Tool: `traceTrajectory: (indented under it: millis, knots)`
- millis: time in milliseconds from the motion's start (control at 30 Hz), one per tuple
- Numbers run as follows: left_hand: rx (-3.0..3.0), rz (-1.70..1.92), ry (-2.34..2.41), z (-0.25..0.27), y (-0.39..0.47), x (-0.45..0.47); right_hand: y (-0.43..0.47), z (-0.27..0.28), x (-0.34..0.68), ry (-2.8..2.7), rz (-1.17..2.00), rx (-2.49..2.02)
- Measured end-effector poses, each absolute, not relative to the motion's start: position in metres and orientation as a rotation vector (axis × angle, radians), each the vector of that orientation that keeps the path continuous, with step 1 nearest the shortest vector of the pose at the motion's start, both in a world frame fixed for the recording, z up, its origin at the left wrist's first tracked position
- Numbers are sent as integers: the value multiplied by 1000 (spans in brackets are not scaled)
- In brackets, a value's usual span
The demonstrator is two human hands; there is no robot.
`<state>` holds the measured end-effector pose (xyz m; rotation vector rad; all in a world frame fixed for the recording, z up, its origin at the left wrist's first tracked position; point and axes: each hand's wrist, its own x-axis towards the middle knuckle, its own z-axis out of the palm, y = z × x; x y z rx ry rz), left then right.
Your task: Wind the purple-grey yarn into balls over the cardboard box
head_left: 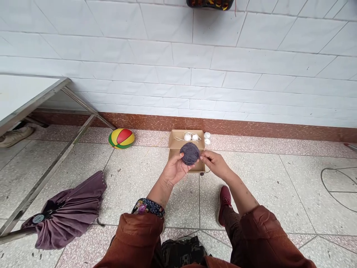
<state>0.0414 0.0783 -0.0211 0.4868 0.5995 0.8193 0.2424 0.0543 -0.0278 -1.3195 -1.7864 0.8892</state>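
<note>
Left hand point(175, 169) cupped a grey-purple yarn ball point(189, 153) from below, fingers curled around it; right hand point(214, 163), at 3 o'clock of the ball, pinched the yarn strand at its edge with thumb and fingertips pressed together. Ball sat above an open cardboard box point(175, 143) on the floor. White yarn balls point(191, 137) lay at 12 o'clock in the box. Folded purple umbrella point(69, 208) at 8 o'clock, striped ball point(121, 138) at 10 o'clock by the wall.
</note>
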Motion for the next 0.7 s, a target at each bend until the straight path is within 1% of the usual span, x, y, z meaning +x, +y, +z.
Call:
traceTrajectory:
  millis: [233, 400, 467, 567, 633, 700]
  knots:
    - [442, 888, 671, -14, 83, 40, 50, -14, 238, -1764, 951, -1219]
    - [509, 926, 734, -19, 85, 42, 44, -4, 237, -1757, 1043, -1140]
    - [663, 969, 833, -24, 85, 45, 42, 0, 236, -1767, 1077, -1103]
    - [1051, 978, 1047, -26, 84, 48, 40, 4, 236, -1771, 1079, -1069]
    - [1320, 916, 1115, -25, 83, 48, 41, 5, 237, -1759, 1037, -1075]
    - [1504, 802, 1062, -23, 81, 47, 44, 3, 240, -1730, 970, -1110]
